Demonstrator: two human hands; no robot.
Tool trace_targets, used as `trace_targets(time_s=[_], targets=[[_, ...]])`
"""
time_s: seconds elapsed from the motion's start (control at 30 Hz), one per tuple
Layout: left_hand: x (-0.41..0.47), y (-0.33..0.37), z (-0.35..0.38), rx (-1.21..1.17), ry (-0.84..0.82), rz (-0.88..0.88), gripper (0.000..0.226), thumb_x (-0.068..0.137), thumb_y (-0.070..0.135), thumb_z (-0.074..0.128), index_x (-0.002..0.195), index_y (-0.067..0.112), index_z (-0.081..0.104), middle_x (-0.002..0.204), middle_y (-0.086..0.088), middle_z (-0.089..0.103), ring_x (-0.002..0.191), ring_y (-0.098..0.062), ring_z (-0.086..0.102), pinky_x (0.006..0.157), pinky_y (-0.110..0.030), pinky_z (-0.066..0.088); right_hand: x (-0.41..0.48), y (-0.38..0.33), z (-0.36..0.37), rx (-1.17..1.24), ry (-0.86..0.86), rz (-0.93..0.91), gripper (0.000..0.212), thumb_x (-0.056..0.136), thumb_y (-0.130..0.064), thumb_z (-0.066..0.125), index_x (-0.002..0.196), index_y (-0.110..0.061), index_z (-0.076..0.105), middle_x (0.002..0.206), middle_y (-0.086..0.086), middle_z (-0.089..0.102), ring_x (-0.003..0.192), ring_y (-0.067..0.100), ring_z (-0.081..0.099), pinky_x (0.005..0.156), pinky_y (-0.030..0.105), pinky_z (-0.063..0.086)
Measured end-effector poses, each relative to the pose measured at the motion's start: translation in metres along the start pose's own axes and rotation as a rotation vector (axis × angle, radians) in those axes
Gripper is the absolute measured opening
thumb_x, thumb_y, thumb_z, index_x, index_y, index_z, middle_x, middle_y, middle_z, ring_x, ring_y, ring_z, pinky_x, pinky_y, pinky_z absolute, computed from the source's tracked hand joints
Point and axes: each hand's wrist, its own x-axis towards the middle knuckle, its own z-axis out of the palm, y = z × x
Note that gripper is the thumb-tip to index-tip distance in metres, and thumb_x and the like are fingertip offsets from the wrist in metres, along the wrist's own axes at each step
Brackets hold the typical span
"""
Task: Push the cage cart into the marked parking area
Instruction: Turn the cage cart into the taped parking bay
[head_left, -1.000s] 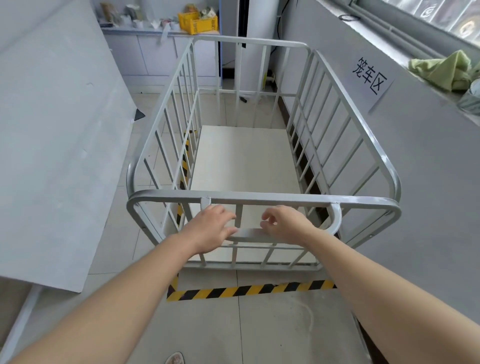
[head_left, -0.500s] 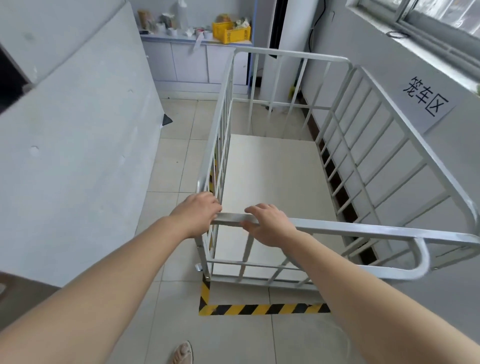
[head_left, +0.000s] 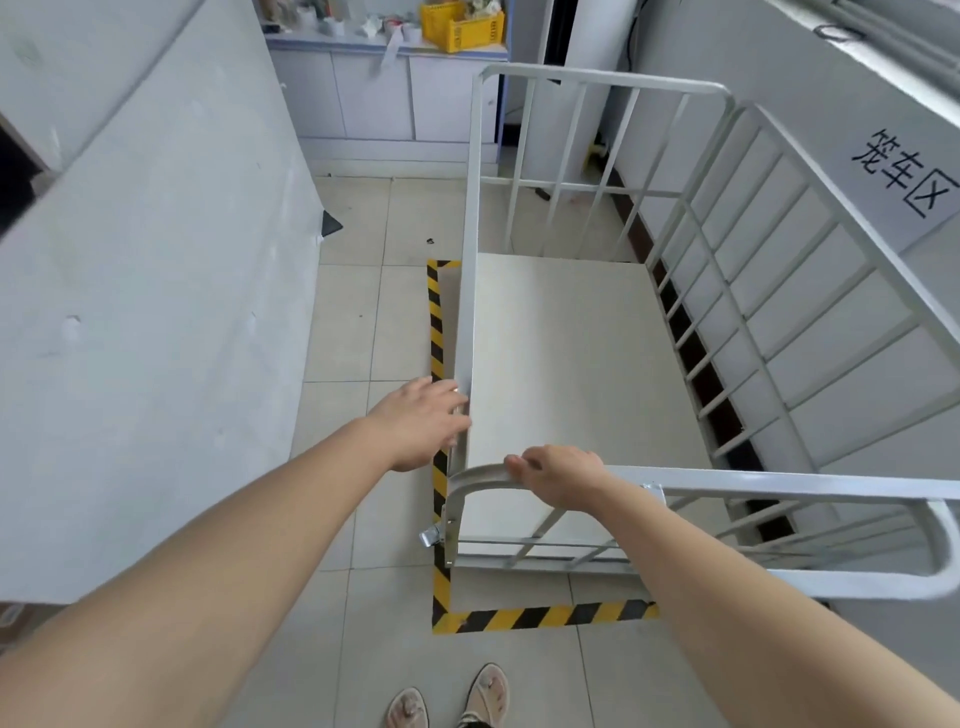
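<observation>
1. The white-painted metal cage cart (head_left: 597, 364) with its barred sides and pale flat deck sits inside the black-and-yellow striped floor tape (head_left: 545, 617). Its near end is just short of the near strip, and its left side runs along the left strip.
2. My right hand (head_left: 563, 480) rests on the near top rail at the cart's rounded near-left corner, fingers curled over the bar in a light hold, not a clench.
3. My left hand (head_left: 423, 423) lies against the left side rail just past that corner, palm down and fingers extended; I cannot tell whether they wrap the bar or merely press on it.
4. The cart's right side stands near the grey wall, below a white paper sign with black characters (head_left: 906, 179).
5. A small metal caster brake (head_left: 432, 535) shows at the near-left foot, over the tape.
6. I judge this as the final squaring-up: the push is essentially done. The next move calls for a slight nudge to the right to clear the left strip, then letting go.
7. Further off, a yellow plastic crate (head_left: 460, 26) sits on the far counter, and sandalled feet (head_left: 452, 699) stand nearest me.
</observation>
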Motion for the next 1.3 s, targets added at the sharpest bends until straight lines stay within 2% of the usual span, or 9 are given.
trace_targets(time_s=[0.1, 0.17, 0.3, 0.43, 0.63, 0.73, 0.83, 1.07, 1.3], targets=[[0.013, -0.006, -0.004, 0.030, 0.019, 0.010, 0.042, 0.101, 0.036, 0.038, 0.141, 0.026, 0.038, 0.151, -0.009, 0.029, 0.144, -0.026, 0.016, 0.115, -0.042, 0.017, 0.004, -0.001, 0.003, -0.022, 0.015, 0.002, 0.054, 0.097, -0.062, 0.016, 0.089, -0.022, 0.051, 0.090, -0.002, 0.056, 0.088, 0.022, 0.050, 0.080, 0.035, 0.034], [0.023, -0.008, -0.006, 0.060, 0.013, 0.023, 0.040, 0.101, 0.036, 0.038, 0.139, 0.028, 0.041, 0.152, -0.011, 0.025, 0.144, -0.028, 0.015, 0.114, -0.043, 0.019, 0.005, -0.001, 0.007, -0.041, 0.046, -0.007, 0.057, 0.095, -0.066, 0.015, 0.090, -0.023, 0.052, 0.088, -0.004, 0.056, 0.086, 0.020, 0.051, 0.079, 0.036, 0.035], [0.038, -0.013, -0.006, 0.135, -0.040, 0.094, 0.036, 0.101, 0.036, 0.039, 0.135, 0.029, 0.048, 0.159, -0.009, 0.016, 0.148, -0.028, 0.005, 0.116, -0.044, 0.013, 0.006, -0.002, 0.008, -0.057, 0.035, -0.004, 0.057, 0.094, -0.067, 0.017, 0.092, -0.023, 0.052, 0.085, -0.003, 0.056, 0.084, 0.019, 0.052, 0.080, 0.036, 0.037], [0.056, -0.024, -0.007, 0.201, -0.091, 0.202, 0.040, 0.097, 0.047, 0.042, 0.132, 0.029, 0.051, 0.154, -0.005, 0.031, 0.148, -0.026, 0.007, 0.118, -0.048, 0.009, 0.007, -0.004, 0.003, -0.060, -0.009, 0.003, 0.056, 0.095, -0.066, 0.018, 0.094, -0.021, 0.052, 0.085, -0.003, 0.055, 0.084, 0.019, 0.051, 0.083, 0.037, 0.036], [0.080, -0.039, -0.017, 0.220, -0.185, 0.390, 0.041, 0.097, 0.052, 0.036, 0.123, 0.029, 0.058, 0.128, -0.002, 0.054, 0.136, -0.023, 0.032, 0.118, -0.053, 0.004, 0.009, -0.005, 0.003, -0.053, -0.013, 0.048, 0.060, 0.091, -0.072, 0.018, 0.075, -0.023, 0.048, 0.071, -0.005, 0.053, 0.064, 0.012, 0.047, 0.081, 0.035, 0.036], [0.087, -0.042, -0.019, 0.228, -0.221, 0.462, 0.043, 0.097, 0.053, 0.035, 0.123, 0.028, 0.058, 0.125, -0.002, 0.056, 0.130, -0.024, 0.040, 0.118, -0.055, 0.002, 0.010, -0.007, 0.002, -0.049, -0.030, 0.085, 0.060, 0.090, -0.073, 0.021, 0.071, -0.023, 0.047, 0.070, -0.006, 0.054, 0.068, 0.015, 0.049, 0.079, 0.034, 0.034], [0.092, -0.041, -0.020, 0.238, -0.239, 0.513, 0.044, 0.098, 0.051, 0.034, 0.124, 0.025, 0.057, 0.125, -0.004, 0.057, 0.128, -0.026, 0.042, 0.117, -0.058, 0.001, 0.008, -0.007, 0.000, -0.031, -0.055, 0.108, 0.060, 0.090, -0.073, 0.023, 0.077, -0.022, 0.051, 0.072, -0.007, 0.054, 0.076, 0.017, 0.052, 0.080, 0.033, 0.030], [0.096, -0.037, -0.017, 0.174, -0.292, 0.533, 0.043, 0.099, 0.047, 0.032, 0.123, 0.021, 0.057, 0.125, -0.007, 0.054, 0.130, -0.029, 0.036, 0.116, -0.060, -0.004, 0.006, -0.006, 0.001, -0.049, -0.085, 0.118, 0.058, 0.088, -0.075, 0.025, 0.082, -0.025, 0.052, 0.071, -0.010, 0.051, 0.080, 0.017, 0.053, 0.083, 0.032, 0.031], [0.095, -0.038, -0.013, 0.117, -0.296, 0.513, 0.041, 0.098, 0.048, 0.034, 0.118, 0.023, 0.059, 0.119, -0.004, 0.054, 0.127, -0.027, 0.037, 0.116, -0.056, -0.008, 0.004, -0.005, 0.005, -0.050, -0.027, 0.102, 0.058, 0.087, -0.076, 0.023, 0.072, -0.025, 0.046, 0.068, -0.008, 0.051, 0.066, 0.010, 0.046, 0.081, 0.033, 0.032]])
